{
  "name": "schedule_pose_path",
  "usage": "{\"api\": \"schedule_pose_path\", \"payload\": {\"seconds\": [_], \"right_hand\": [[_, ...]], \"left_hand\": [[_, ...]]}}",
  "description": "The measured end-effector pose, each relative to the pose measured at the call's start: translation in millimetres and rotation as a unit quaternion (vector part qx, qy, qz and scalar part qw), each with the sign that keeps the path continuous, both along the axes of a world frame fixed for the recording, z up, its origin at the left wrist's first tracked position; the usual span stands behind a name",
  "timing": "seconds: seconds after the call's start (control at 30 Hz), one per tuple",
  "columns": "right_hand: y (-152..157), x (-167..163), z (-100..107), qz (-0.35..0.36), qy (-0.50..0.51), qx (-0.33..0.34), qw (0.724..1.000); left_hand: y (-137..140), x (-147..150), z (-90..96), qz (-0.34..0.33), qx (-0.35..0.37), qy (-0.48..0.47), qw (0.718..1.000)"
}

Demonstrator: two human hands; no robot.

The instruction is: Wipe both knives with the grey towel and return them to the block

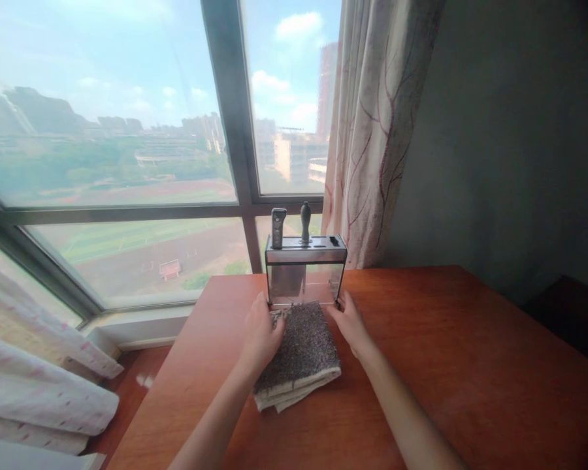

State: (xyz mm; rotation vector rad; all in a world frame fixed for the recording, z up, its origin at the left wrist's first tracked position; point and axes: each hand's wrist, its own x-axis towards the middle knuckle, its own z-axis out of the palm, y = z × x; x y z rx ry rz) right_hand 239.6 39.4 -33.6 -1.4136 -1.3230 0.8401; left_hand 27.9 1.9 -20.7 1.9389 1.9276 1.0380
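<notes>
A clear-sided knife block (pixel 318 281) with a dark frame stands upright near the far edge of the table. Two dark handles rise from its top: a flat one (pixel 277 228) on the left and a rounded one (pixel 305 222) in the middle. My left hand (pixel 264 329) is at the block's lower left corner, its thumb over the edge of a folded grey cloth (pixel 306 346). At the lower right corner, my right hand (pixel 351 323) has its fingers closed about the block's base. The cloth lies between my forearms, directly in front of the block, its pale layers facing me.
The brown wooden table (pixel 445 365) stretches out to the right. Behind it stand a framed window (pixel 127 209) and a patterned curtain (pixel 377 130). Another curtain (pixel 34 378) hangs at the lower left, beside the table's left edge. A dark wall (pixel 500 143) is on the right.
</notes>
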Motion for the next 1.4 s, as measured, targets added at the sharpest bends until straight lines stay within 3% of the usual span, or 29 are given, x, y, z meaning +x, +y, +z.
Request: {"api": "schedule_pose_path", "payload": {"seconds": [0.1, 0.23, 0.4, 0.5, 0.77, 0.87, 0.97, 1.07, 1.2, 1.4], "right_hand": [[-8, 4, -14, 0.015, 0.061, -0.05, 0.997], [-18, 8, -22, -0.025, 0.041, -0.053, 0.997], [-24, 14, -23, 0.027, -0.017, -0.065, 0.997], [-26, 20, -22, 0.018, -0.045, -0.067, 0.997], [-29, 35, -21, 0.065, 0.088, -0.09, 0.99], [-29, 35, -20, 0.072, 0.117, -0.087, 0.987], [-29, 34, -20, 0.089, 0.13, -0.08, 0.984], [-28, 34, -22, 0.088, 0.127, -0.073, 0.985], [-26, 34, -27, 0.076, 0.11, -0.067, 0.989], [-24, 35, -33, 0.064, 0.093, -0.063, 0.992]], "left_hand": [[-12, -1, -12.0, -0.011, -0.025, 0.081, 0.996], [-21, 11, -17.4, -0.01, -0.028, 0.125, 0.992], [-23, 29, -16.3, -0.05, 0.01, 0.12, 0.992], [-22, 37, -13.8, -0.086, 0.003, 0.125, 0.989], [-15, 36, -8.1, -0.108, 0.04, 0.081, 0.99], [-8, 26, 14.0, -0.068, 0.092, 0.021, 0.993], [5, 13, 52.6, -0.01, 0.194, -0.059, 0.979], [25, 0, 91.0, 0.02, 0.265, -0.082, 0.96], [57, -10, 120.2, 0.0, 0.236, -0.037, 0.971], [84, -8, 136.2, -0.038, 0.195, 0.003, 0.98]]}}
